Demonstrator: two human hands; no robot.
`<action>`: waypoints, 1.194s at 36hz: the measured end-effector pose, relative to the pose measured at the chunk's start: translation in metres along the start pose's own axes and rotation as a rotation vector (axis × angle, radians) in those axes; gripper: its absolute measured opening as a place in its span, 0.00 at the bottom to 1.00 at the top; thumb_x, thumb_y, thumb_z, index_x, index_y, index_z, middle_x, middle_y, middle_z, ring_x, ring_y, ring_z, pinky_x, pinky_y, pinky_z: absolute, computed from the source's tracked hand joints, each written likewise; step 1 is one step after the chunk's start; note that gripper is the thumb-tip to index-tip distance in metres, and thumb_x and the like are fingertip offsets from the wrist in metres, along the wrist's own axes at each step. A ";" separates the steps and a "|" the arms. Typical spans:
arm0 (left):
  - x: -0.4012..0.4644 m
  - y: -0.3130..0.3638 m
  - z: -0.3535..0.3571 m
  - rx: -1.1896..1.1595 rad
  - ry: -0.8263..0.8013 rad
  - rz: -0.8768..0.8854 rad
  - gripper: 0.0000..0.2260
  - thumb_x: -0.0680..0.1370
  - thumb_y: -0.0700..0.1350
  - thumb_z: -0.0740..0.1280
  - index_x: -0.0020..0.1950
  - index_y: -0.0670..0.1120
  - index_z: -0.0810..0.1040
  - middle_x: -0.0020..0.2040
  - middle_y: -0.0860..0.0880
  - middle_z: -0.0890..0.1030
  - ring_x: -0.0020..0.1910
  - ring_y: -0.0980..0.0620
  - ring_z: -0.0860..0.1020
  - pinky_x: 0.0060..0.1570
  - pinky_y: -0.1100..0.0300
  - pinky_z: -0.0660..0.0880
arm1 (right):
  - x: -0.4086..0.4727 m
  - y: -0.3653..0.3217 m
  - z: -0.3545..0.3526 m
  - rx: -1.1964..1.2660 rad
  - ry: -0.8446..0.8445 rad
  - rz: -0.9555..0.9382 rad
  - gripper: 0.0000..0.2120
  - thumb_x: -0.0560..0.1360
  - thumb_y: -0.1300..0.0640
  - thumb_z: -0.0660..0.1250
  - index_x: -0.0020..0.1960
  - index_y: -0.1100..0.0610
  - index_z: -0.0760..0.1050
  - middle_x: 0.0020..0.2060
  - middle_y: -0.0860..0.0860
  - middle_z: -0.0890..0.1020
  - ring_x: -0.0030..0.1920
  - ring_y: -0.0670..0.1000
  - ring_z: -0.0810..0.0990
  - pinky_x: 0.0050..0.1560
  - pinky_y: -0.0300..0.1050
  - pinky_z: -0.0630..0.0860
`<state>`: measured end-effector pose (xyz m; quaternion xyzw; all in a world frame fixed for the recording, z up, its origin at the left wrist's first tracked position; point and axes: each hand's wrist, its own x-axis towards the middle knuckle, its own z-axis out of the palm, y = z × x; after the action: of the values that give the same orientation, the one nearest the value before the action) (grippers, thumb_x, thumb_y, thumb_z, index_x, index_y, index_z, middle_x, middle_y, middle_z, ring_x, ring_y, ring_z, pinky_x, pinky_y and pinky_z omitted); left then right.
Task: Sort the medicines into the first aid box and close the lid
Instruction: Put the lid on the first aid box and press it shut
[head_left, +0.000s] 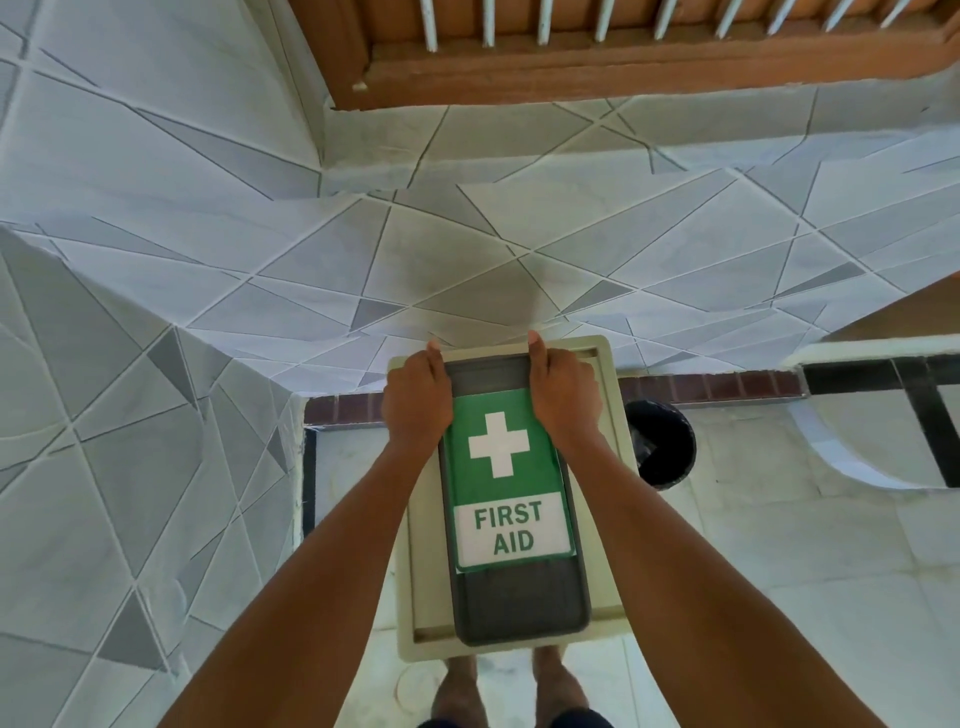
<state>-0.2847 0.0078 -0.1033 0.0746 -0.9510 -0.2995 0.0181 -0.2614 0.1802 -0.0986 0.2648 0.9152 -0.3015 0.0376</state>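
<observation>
The first aid box (613, 467) is beige, with a dark grey lid (519, 603) lying shut on top. A green label with a white cross and the words FIRST AID covers the lid. I see the box from above, its far end at the edge of the tiled counter (467, 260). My left hand (415, 397) grips the far left corner, fingers curled over the rim. My right hand (563, 389) grips the far end of the lid on the right side, thumb pointing up along it. No medicines are in view.
A black bin (662, 447) stands on the pale floor just right of the box. My bare feet (457, 686) show below it. The grey-patterned tiled counter wraps round the left and far sides. A wooden window frame (571, 67) runs along the top.
</observation>
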 end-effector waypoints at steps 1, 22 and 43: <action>-0.004 -0.002 -0.002 -0.005 -0.010 -0.020 0.23 0.86 0.56 0.49 0.40 0.46 0.75 0.36 0.49 0.77 0.35 0.50 0.78 0.42 0.57 0.78 | -0.006 0.002 -0.002 0.011 -0.005 -0.011 0.34 0.79 0.30 0.44 0.43 0.54 0.76 0.39 0.55 0.81 0.39 0.60 0.79 0.43 0.52 0.78; -0.106 -0.027 -0.002 -0.211 -0.018 -0.169 0.28 0.84 0.59 0.48 0.34 0.44 0.73 0.29 0.47 0.78 0.28 0.49 0.79 0.29 0.56 0.76 | -0.088 0.050 -0.006 0.014 -0.053 0.030 0.33 0.80 0.32 0.45 0.34 0.54 0.72 0.34 0.56 0.79 0.35 0.59 0.79 0.38 0.54 0.79; -0.208 -0.032 -0.013 -0.207 -0.028 -0.245 0.26 0.82 0.60 0.48 0.38 0.45 0.76 0.31 0.54 0.77 0.29 0.58 0.78 0.26 0.65 0.73 | -0.170 0.101 -0.001 -0.124 -0.024 0.039 0.36 0.82 0.34 0.43 0.32 0.55 0.75 0.26 0.50 0.76 0.28 0.52 0.77 0.34 0.51 0.80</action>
<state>-0.0739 0.0065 -0.1091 0.1834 -0.8992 -0.3966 -0.0244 -0.0644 0.1709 -0.1133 0.2762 0.9262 -0.2466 0.0706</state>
